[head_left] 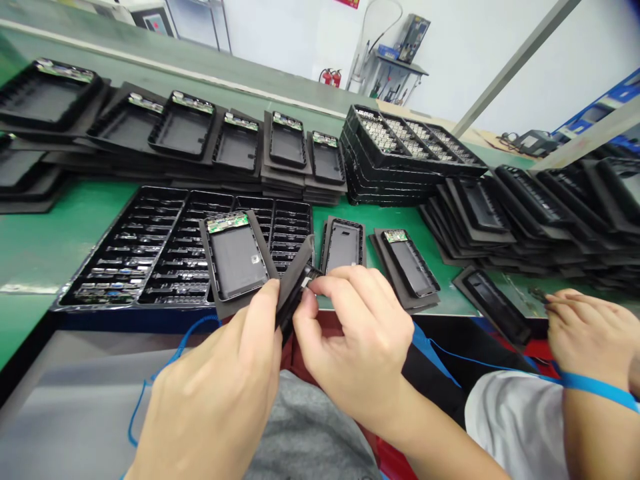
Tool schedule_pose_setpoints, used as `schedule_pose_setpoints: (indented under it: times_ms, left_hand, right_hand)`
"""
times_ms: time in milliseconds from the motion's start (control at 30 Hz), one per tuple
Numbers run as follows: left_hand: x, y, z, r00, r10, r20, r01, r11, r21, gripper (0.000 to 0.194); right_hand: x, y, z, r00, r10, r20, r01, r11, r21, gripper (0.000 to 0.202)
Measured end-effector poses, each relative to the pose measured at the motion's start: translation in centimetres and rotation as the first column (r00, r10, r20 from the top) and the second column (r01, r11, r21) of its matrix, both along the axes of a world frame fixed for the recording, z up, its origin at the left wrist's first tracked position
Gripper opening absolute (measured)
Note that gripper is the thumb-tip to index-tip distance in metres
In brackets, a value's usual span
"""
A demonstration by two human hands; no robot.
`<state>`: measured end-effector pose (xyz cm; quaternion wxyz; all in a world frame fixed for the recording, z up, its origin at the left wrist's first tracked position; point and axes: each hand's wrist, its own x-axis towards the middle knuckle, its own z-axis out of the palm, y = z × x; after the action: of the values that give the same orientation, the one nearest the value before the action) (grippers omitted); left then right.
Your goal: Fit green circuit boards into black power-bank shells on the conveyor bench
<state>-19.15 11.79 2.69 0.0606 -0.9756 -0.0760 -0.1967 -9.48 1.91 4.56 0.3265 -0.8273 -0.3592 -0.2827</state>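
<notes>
My left hand (215,380) is wrapped around a black plastic case (286,317), tilted on edge in front of me with a dark foam sheet (300,263) against it. At the upper end of this case, the thumb and forefinger of my right hand (355,327) pinch together. A small pale part (306,283) shows between those fingertips, too little of it visible to name. Just beyond my left fingers lies an open case with a green circuit board (227,222) along its top edge. Another open case (345,243) sits behind my right hand.
A black compartment tray (145,193) holds rows of small parts. Cases on foam sheets (287,177) line the back, beside stacked trays of small parts (415,140). More cases (480,207) pile up at right, near a co-worker's hand (590,333). A blue cord (183,347) hangs at left.
</notes>
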Motion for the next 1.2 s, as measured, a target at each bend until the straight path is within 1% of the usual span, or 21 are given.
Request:
schedule_pose_setpoints:
  times_ms: [233,400,500,667,767,833,933,1067,1133,1167,1200]
  left_hand:
    - [0.2,0.0,0.2,0.999,-0.024,0.036,0.025,0.999,-0.028,0.05]
    - [0.1,-0.1,0.1,0.999,-0.024,0.023,0.024,1.0,-0.011,0.051]
    - [0.1,-0.1,0.0,1.0,0.002,0.009,-0.002,1.0,-0.016,0.051]
    - [0.3,-0.2,0.1,0.999,0.041,-0.005,-0.041,0.996,-0.076,0.045]
    - [0.6,-0.3,0.6,0.999,0.039,0.012,-0.037,0.991,-0.128,0.041]
    - [0.9,-0.4,1.0,0.999,0.03,0.024,-0.025,0.982,-0.185,0.036]
    - [1.4,-0.5,1.6,0.999,0.018,0.027,-0.009,0.953,-0.304,0.023]
    - [2.1,0.0,2.1,0.999,-0.002,0.033,0.017,0.889,-0.457,0.008]
    - [2.2,0.6,1.9,0.999,0.033,0.016,-0.019,0.844,-0.536,0.004]
    - [2.2,0.9,1.7,0.998,0.068,0.001,-0.055,0.813,-0.579,0.004]
    - [2.2,1.4,1.4,0.994,0.108,-0.024,-0.099,0.769,-0.632,0.007]
  right_hand:
    - [0.0,0.4,-0.1,0.998,-0.025,0.049,0.025,1.0,0.002,0.015]
    - [0.1,0.5,-0.3,0.998,-0.04,0.051,0.037,0.998,0.047,0.016]
    - [0.1,0.5,-0.3,0.999,-0.045,0.031,0.043,0.996,0.074,0.016]
    - [0.3,0.4,-0.4,1.0,-0.023,-0.007,0.024,0.992,0.124,0.016]
    - [0.5,0.2,-0.4,0.999,-0.013,-0.032,0.018,0.989,0.15,0.015]
    - [0.6,0.0,-0.5,0.999,-0.005,-0.054,0.014,0.987,0.163,0.015]
    - [0.7,-0.2,-0.5,0.997,0.007,-0.079,0.009,0.981,0.194,0.015]
    - [0.9,-0.3,-0.5,0.991,0.024,-0.134,0.007,0.974,0.225,0.016]
    - [1.0,-0.8,-0.5,0.983,0.031,-0.179,0.014,0.97,0.244,0.016]
    - [1.2,-1.3,-0.5,0.979,0.036,-0.203,0.017,0.966,0.256,0.015]
    - [1.4,-1.9,-0.5,0.972,0.047,-0.23,0.017,0.963,0.268,0.015]
